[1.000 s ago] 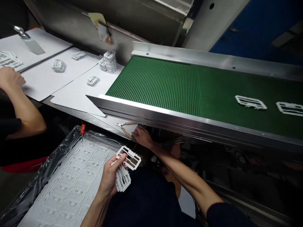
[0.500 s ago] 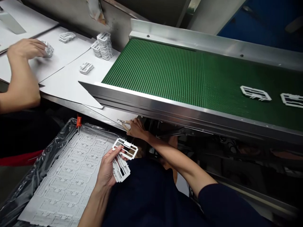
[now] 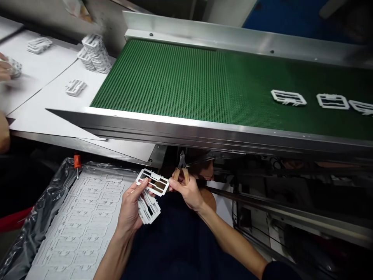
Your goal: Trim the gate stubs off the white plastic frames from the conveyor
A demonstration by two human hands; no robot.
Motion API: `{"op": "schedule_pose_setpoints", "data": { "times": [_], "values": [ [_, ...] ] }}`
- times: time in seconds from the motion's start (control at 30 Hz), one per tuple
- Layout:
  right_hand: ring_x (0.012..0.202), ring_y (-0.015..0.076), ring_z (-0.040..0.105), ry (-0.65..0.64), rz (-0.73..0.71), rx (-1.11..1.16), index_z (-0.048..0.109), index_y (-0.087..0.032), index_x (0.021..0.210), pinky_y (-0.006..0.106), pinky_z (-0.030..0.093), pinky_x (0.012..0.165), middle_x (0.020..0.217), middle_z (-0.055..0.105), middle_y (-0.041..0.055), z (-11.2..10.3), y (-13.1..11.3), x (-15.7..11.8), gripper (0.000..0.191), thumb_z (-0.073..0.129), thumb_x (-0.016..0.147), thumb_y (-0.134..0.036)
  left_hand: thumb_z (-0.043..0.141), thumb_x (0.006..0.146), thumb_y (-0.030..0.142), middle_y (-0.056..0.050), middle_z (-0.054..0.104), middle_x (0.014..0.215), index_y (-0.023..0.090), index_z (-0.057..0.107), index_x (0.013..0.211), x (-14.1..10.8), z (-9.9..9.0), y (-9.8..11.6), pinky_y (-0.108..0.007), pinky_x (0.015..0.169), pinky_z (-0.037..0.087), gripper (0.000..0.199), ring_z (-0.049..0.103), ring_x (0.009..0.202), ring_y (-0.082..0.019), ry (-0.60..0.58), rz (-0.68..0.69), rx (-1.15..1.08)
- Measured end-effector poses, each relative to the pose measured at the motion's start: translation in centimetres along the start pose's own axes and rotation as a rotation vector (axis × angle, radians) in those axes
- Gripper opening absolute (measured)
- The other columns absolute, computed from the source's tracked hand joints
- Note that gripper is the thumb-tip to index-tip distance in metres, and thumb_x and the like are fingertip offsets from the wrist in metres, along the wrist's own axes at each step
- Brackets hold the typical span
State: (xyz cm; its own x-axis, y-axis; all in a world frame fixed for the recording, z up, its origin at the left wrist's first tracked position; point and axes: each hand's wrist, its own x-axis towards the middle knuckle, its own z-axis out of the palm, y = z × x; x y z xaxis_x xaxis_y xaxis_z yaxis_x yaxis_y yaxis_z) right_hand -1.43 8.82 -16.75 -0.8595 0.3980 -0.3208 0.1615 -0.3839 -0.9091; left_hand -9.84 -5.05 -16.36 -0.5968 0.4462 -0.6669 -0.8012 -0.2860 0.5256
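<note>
My left hand (image 3: 129, 206) is closed on several white plastic frames. The uppermost frame (image 3: 159, 186) juts out to the right, and the other frames (image 3: 149, 212) lie fanned below it. My right hand (image 3: 188, 190) holds a pair of cutting pliers (image 3: 182, 165) with tan handles, jaws pointing away from me. Its thumb and finger are at the right end of the uppermost frame. Whether they pinch that frame or only touch it is hard to tell.
A green conveyor belt (image 3: 175, 81) with metal side rails carries white frames (image 3: 332, 102) at right. Stacked frames (image 3: 97, 54) stand on the white-covered table (image 3: 55, 97). A co-worker's hand (image 3: 4, 70) is at far left. A plastic-lined box (image 3: 67, 182) holds a moulded tray (image 3: 84, 217).
My right hand has come back from the table edge to the held frames, bringing the pliers. The view has shifted right, and more frames show on the belt.
</note>
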Motion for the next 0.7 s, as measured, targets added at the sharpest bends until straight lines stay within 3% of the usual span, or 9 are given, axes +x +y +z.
{"op": "schedule_pose_setpoints", "data": {
  "times": [0.33,0.7],
  "values": [
    [0.068,0.0135,0.063,0.029,-0.039,-0.13,0.052,-0.017,0.083,0.027,0.053,0.07,0.075,0.059,-0.0008,-1.9,-2.7,-1.2,0.017,0.065,0.075,-0.026,0.074,0.068,0.022,0.001,0.059,0.064,0.012,0.063,0.082,-0.6,2.0,-0.4,-0.016,0.045,0.044,0.021,0.052,0.051,-0.008,0.031,0.065,0.175],
    [0.067,0.0126,0.061,0.033,-0.018,-0.181,0.052,-0.019,0.083,0.027,0.051,0.072,0.075,0.057,-0.0014,-2.4,-2.5,-1.4,0.015,0.062,0.075,-0.025,0.074,0.065,0.022,0.001,0.059,0.062,0.013,0.063,0.079,-0.6,2.5,-0.9,-0.016,0.046,0.044,0.02,0.052,0.05,-0.009,0.024,0.089,0.212]
  ]
}}
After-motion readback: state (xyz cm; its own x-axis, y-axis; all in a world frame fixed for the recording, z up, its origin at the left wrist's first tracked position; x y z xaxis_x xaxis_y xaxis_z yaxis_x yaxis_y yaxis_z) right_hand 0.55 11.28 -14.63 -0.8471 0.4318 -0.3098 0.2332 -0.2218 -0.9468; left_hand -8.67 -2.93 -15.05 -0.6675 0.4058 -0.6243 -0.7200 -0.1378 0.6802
